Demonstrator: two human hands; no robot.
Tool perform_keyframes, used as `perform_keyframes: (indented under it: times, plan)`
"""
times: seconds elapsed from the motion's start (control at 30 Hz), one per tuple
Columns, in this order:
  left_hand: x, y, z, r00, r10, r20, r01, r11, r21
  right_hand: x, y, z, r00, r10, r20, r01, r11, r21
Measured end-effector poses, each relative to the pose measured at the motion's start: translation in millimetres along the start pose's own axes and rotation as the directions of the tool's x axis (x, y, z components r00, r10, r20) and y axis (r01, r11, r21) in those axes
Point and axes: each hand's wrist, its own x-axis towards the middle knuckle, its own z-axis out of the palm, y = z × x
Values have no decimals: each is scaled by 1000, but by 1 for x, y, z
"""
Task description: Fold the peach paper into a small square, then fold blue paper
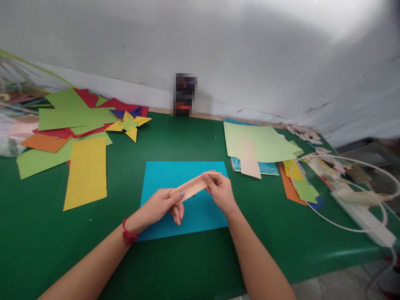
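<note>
Nearest to the person, the left hand (160, 205) grips one end of a peach paper strip (192, 188), its thumb laid along the face, while the fingers of the right hand (220, 191) pinch the other end. The strip is held slanting over a blue paper sheet (184, 171), which lies on the green bench (187, 266). The step in hand appears to be folding or creasing; the next move would call for matched edges and an even pressure of both thumbs. Farther away, a yellow paper sheet (87, 175) lies at left and pale green paper (265, 143) at right; beyond are a folded paper star (127, 123) and, by the wall, a blurred dark object (184, 93).
</note>
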Motion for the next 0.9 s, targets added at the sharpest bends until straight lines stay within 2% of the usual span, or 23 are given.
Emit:
perform_keyframes:
  times: [0.13,0.3,0.5,0.7,0.77,0.9]
  plan:
    - [-1,1,0,999,13,34,-12,1000,-28,1,2,-1,999,32,0,-32,999,29]
    - [-1,1,1,1000,-10,25,10,1000,-13,0,4,-1,999,48,3,-48,998,30]
    - [-3,-3,1,998,25,64,-18,995,-96,1,2,1,998,57,0,-57,997,55]
    - [-2,-5,0,999,29,39,-24,992,-120,2,3,1,998,68,10,-69,994,80]
    - [-2,-3,-1,999,23,42,-20,998,-60,1,4,0,998,70,11,-70,994,81]
    - [-3,3,-4,997,82,7,-81,964,252,1,3,-1,995,60,82,-68,994,89]
